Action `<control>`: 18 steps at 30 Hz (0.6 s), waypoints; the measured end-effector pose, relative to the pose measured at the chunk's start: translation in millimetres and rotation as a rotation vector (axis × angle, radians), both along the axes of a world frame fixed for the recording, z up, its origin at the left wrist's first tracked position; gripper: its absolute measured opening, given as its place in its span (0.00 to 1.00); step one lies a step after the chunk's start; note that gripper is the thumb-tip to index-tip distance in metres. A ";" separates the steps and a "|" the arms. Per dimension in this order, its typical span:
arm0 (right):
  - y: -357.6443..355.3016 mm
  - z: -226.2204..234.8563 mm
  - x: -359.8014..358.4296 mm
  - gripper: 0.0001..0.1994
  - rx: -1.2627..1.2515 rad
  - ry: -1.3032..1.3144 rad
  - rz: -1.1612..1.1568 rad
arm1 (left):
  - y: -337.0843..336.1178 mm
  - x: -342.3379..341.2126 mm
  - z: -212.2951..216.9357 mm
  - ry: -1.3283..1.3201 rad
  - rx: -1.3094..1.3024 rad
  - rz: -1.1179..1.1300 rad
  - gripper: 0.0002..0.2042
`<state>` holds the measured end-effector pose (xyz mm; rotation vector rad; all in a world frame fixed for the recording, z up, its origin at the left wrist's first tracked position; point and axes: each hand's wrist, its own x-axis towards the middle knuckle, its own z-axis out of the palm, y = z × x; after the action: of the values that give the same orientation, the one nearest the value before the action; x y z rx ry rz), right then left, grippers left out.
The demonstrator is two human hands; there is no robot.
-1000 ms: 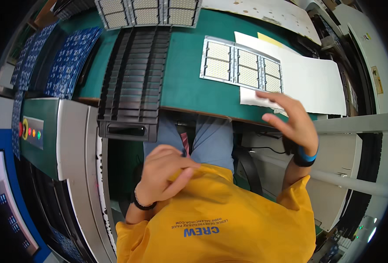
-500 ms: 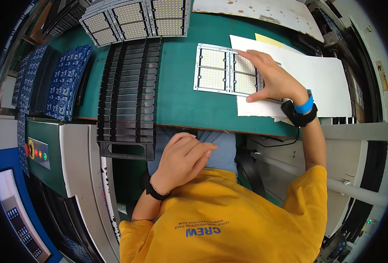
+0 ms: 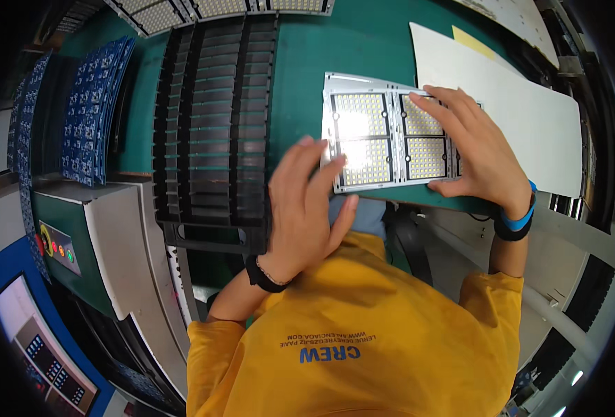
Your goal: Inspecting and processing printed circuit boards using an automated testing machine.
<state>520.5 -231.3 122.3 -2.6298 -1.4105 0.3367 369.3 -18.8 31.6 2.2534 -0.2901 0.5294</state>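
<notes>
A white LED circuit panel [image 3: 364, 161], covered in rows of small yellowish chips, is tilted near the table's front edge. Thumb and fingers of my right hand [image 3: 484, 156] grip it across its right part, pressing its near and far edges. Under its far left corner shows the pale rim of another flat board [image 3: 349, 81]; what lies further below is hidden. My left hand [image 3: 300, 201] reaches to the panel's left edge, its fingers apart and slightly blurred. Its fingertips overlap the edge in view; whether they touch cannot be told.
Left of the panel lies a black slotted rack [image 3: 213, 132]. More LED panels [image 3: 217, 8] stand behind it. Blue circuit boards [image 3: 88, 111] stand upright at far left, above a machine with coloured buttons [image 3: 61, 247]. White sheets [image 3: 509, 104] lie on the green table's [image 3: 307, 62] right side.
My right hand has drawn the LED panel nearer and slightly right, tilting it off the board beneath. My left hand has opened and moved up to its left edge. The head view has shifted.
</notes>
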 end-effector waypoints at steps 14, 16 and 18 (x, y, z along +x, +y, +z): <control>-18.3 7.3 -38.5 0.38 0.126 -0.156 -0.220 | -4.9 -7.9 -8.2 0.046 -0.003 0.128 0.27; -35.1 6.6 -47.0 0.31 0.203 -0.193 -0.230 | -5.5 -6.8 -10.4 0.017 -0.017 0.151 0.27; -56.1 2.4 -61.0 0.25 0.312 -0.193 -0.557 | -7.4 -0.7 -12.0 -0.015 -0.056 0.146 0.26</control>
<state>459.4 -287.4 124.8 -2.6870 -0.6410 -0.1914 368.6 -26.3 19.7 2.2274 -0.1171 0.6229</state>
